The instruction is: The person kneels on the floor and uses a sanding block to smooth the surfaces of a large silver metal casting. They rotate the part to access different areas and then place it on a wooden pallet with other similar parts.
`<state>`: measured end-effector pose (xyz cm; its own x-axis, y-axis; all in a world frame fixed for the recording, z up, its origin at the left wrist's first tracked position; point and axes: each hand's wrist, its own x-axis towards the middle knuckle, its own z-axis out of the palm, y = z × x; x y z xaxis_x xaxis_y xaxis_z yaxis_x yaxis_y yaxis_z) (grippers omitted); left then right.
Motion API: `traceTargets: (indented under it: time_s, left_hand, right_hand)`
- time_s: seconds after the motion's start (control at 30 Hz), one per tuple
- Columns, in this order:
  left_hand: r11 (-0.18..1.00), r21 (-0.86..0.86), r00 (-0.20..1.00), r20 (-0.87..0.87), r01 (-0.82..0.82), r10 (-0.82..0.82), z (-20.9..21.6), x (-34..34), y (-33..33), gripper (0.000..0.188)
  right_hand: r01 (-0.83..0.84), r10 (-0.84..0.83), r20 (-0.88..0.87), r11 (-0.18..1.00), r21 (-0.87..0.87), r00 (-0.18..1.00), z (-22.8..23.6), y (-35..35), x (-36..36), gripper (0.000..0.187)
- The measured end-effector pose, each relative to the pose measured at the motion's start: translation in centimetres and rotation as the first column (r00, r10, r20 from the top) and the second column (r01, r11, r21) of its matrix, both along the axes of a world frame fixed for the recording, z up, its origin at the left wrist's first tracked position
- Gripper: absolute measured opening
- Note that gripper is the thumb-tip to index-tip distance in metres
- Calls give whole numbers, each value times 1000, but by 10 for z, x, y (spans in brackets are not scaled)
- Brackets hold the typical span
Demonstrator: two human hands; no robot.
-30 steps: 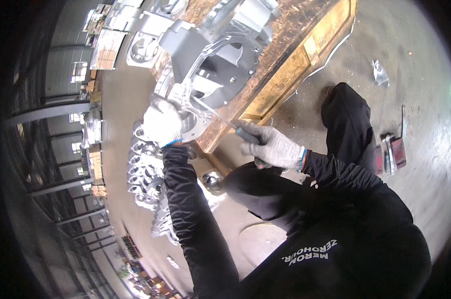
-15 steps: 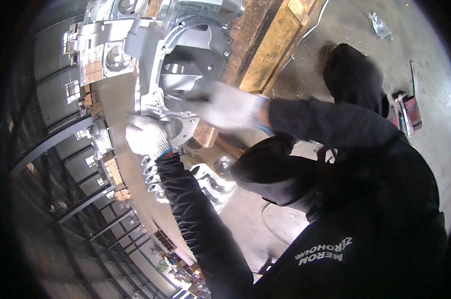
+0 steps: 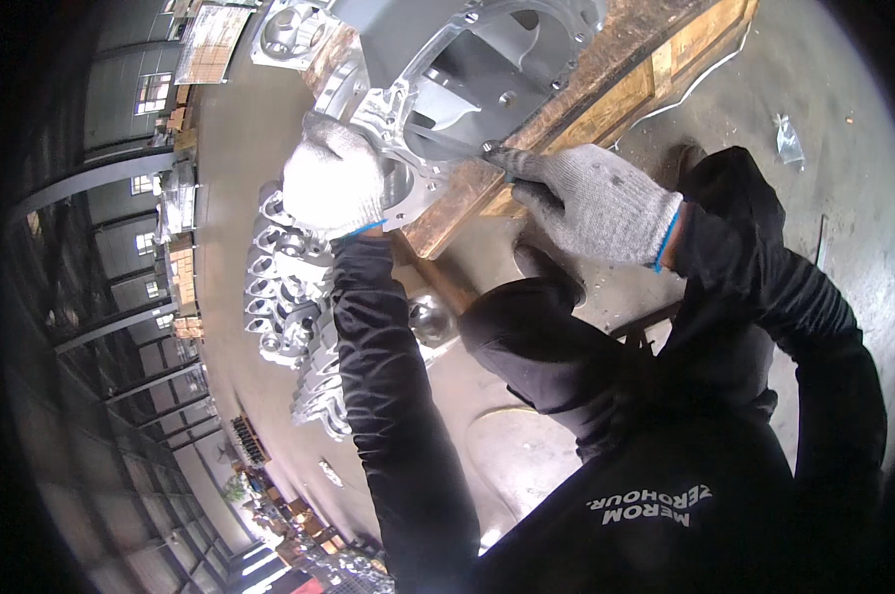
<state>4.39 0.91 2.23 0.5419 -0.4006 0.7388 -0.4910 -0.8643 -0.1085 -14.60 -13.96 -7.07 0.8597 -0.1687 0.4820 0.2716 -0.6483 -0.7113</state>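
Note:
A large silver metal casting (image 3: pixel 393 45) with a wide round opening rests on the wooden crate or pallet. My left hand (image 3: pixel 336 183), in a pale knitted glove washed out by glare, is curled over the casting's near-left flange. My right hand (image 3: pixel 596 198), gloved in grey with dark-stained fingertips, pinches a slim grey tool (image 3: pixel 447 142) beside the rim of the opening. The tool reaches from the fingertips across the opening toward the left flange. Its exact kind is unclear, and my fingers hide its grip end.
The wooden crate edge (image 3: pixel 665 64) runs along the casting's right side. Several smaller silver castings (image 3: pixel 284 287) stand on the floor at left. Another casting (image 3: pixel 294 35) lies beyond. A clear plastic bag (image 3: pixel 789 141) is on the floor at right.
My right hand has drawn back to the right, away from the opening, and its blur is gone. My left hand stays at the flange. The view has shifted, with the casting now higher and farther right.

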Motion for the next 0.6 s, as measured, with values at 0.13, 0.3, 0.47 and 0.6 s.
traceTargets:
  time_s: [0.13, 0.3, 0.47, 0.6]
  left_hand:
    - [990, 109, 976, 190, 85, -105, -19, 22, -6, 54]
    - [1000, -2, 998, 59, 6, -6, 0, -1, -3, 49]
    - [996, -9, 995, 26, 93, -92, -12, 6, -17, 51]
    - [999, 48, 997, 80, 15, -19, -9, 13, 4, 49]
  right_hand:
    - [-22, -25, -296, 988, -154, 955, -1, -13, 40, 37]
    - [-9, -60, -234, 959, -283, 970, 22, -20, -12, 21]
    - [21, -121, -377, 965, -261, 918, 11, -6, 38, 18]
    - [65, -144, -172, 915, -398, 975, 18, -16, -16, 26]
